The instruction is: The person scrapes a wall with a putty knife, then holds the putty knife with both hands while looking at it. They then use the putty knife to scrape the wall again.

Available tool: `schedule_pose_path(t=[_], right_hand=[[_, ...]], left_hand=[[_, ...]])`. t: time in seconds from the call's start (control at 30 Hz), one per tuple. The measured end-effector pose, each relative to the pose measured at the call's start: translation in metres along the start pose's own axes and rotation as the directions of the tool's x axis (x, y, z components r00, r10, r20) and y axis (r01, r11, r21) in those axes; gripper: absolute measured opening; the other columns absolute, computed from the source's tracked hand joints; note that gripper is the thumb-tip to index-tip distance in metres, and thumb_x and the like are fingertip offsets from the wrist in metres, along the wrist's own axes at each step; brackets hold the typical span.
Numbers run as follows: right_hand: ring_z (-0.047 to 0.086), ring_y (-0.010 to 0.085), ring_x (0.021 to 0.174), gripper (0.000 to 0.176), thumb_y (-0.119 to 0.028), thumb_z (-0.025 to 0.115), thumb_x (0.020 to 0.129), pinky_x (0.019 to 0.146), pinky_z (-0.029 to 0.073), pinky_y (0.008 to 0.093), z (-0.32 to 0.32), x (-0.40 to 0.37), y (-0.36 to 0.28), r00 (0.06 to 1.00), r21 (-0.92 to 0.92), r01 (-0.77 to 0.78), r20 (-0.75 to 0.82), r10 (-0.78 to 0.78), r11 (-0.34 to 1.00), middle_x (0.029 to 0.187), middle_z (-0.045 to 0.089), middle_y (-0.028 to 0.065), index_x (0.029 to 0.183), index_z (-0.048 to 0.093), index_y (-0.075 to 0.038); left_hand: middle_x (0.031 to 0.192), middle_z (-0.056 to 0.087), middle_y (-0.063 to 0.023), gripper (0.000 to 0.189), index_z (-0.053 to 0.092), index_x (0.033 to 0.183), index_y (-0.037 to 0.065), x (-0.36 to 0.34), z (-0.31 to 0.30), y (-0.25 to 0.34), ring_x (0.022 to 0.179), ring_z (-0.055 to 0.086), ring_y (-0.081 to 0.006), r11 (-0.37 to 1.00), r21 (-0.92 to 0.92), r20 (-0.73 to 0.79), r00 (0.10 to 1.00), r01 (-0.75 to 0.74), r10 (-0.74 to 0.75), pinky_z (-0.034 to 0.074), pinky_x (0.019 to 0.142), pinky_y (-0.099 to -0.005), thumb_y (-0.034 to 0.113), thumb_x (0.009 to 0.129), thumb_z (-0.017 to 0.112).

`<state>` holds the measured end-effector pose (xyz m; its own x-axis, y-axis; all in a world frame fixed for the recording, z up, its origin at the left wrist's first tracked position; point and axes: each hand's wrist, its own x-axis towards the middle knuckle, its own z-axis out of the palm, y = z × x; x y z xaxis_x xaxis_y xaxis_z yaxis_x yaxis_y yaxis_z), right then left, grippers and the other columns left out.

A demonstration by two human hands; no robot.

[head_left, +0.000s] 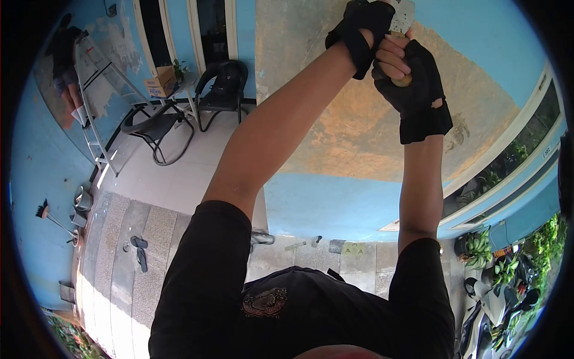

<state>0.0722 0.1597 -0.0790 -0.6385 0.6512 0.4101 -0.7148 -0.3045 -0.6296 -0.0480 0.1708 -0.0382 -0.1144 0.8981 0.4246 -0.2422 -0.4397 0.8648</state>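
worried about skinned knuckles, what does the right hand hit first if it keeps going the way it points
Most likely the wall: the right hand grips a scraper whose blade leads toward the bare scraped patch just ahead. Depth is hard to judge here.

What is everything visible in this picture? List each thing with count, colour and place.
metal scraper with wooden handle: one, grey and tan, top, against wall
painted wall: one, blue with bare tan patch, ahead
tubular chairs: two, black, upper left
cardboard box: one, brown, beside chairs
metal stepladder: one, grey, far left
sandals: two, dark, floor lower left
left hand: one, black fingerless glove, gripping scraper
right hand: one, black fingerless glove, gripping scraper
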Motion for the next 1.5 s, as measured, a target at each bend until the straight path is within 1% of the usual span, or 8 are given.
schedule_pose_path(t=[0.3,0.53,0.6,0.93,1.0,1.03,1.1,1.5], right_hand=[[0.036,0.0071,0.047,0.028,-0.014,0.046,0.105,0.043,0.033,0.022,-0.007,-0.002,-0.007,0.998,-0.013,-0.055,0.011,0.055,0.998,0.068,0.042,-0.0012,0.079,0.044,-0.007],[0.036,0.0072,0.047,0.029,-0.014,0.046,0.105,0.044,0.033,0.0215,-0.012,-0.004,-0.013,0.998,-0.111,-0.069,0.003,0.069,0.991,0.065,0.042,-0.0013,0.077,0.043,-0.008],[0.036,0.0073,0.047,0.03,-0.014,0.047,0.105,0.044,0.033,0.0215,-0.004,0.0,-0.014,0.998,-0.138,-0.058,-0.02,0.056,0.989,0.065,0.041,-0.0013,0.076,0.043,-0.008],[0.037,0.0072,0.048,0.03,-0.015,0.048,0.105,0.044,0.034,0.0217,0.007,0.011,-0.024,0.997,-0.169,-0.063,0.026,0.069,0.984,0.067,0.041,-0.0016,0.077,0.043,-0.007],[0.036,0.007,0.047,0.031,-0.015,0.049,0.105,0.044,0.034,0.0219,0.012,0.009,-0.022,0.998,-0.15,-0.063,0.004,0.065,0.987,0.065,0.041,-0.0014,0.076,0.043,-0.008],[0.036,0.007,0.047,0.031,-0.015,0.049,0.105,0.044,0.034,0.0219,0.008,0.008,-0.022,0.998,-0.151,-0.06,0.0,0.061,0.987,0.065,0.041,-0.0014,0.076,0.043,-0.008],[0.036,0.007,0.047,0.026,-0.013,0.048,0.105,0.044,0.034,0.0218,-0.006,0.002,-0.016,0.993,-0.14,-0.117,0.002,0.118,0.983,0.066,0.042,-0.0015,0.079,0.044,-0.008],[0.039,0.0079,0.046,0.021,-0.007,0.05,0.1,0.042,0.034,0.0225,-0.022,-0.018,0.009,0.992,0.004,-0.103,-0.076,0.103,0.995,0.066,0.044,-0.0012,0.08,0.045,-0.008]], left_hand=[[0.069,0.062,-0.0026,0.042,0.065,0.082,0.006,0.021,0.002,-0.031,0.057,0.055,-0.0157,0.98,-0.024,0.005,0.981,-0.195,0.196,0.044,0.052,-0.0308,0.039,0.102,0.05],[0.06,0.056,-0.0014,0.042,0.064,0.079,0.006,0.009,-0.005,-0.019,0.049,0.049,-0.0151,0.894,-0.409,0.503,0.863,0.182,0.055,0.041,0.046,-0.0309,0.036,0.104,0.048],[0.06,0.056,-0.0015,0.041,0.063,0.08,0.006,0.012,0.008,-0.018,0.048,0.049,-0.0152,0.957,-0.271,0.103,0.985,-0.103,0.135,0.04,0.046,-0.0311,0.035,0.104,0.048],[0.062,0.057,-0.0024,0.041,0.062,0.08,0.007,0.009,0.001,-0.007,0.05,0.05,-0.0156,0.959,-0.281,0.031,0.999,-0.032,0.042,0.04,0.046,-0.033,0.036,0.105,0.047],[0.062,0.057,-0.0021,0.043,0.063,0.081,0.007,0.019,-0.015,-0.018,0.049,0.05,-0.0156,0.666,-0.437,0.894,0.372,0.604,0.25,0.039,0.046,-0.0334,0.038,0.105,0.046],[0.062,0.057,-0.0021,0.043,0.063,0.081,0.007,0.021,-0.012,-0.021,0.049,0.05,-0.0156,0.664,-0.435,0.896,0.368,0.608,0.25,0.039,0.046,-0.0334,0.038,0.105,0.046],[0.059,0.055,-0.0019,0.043,0.063,0.081,0.007,0.009,-0.005,-0.02,0.047,0.047,-0.0161,0.869,-0.457,0.376,0.926,0.187,-0.001,0.038,0.045,-0.0332,0.038,0.105,0.046],[0.083,0.07,-0.0071,0.044,0.065,0.107,0.003,0.017,-0.009,-0.07,0.064,0.065,-0.0175,0.919,-0.353,0.226,0.937,-0.178,0.268,0.055,0.058,-0.0274,0.044,0.103,0.051]])
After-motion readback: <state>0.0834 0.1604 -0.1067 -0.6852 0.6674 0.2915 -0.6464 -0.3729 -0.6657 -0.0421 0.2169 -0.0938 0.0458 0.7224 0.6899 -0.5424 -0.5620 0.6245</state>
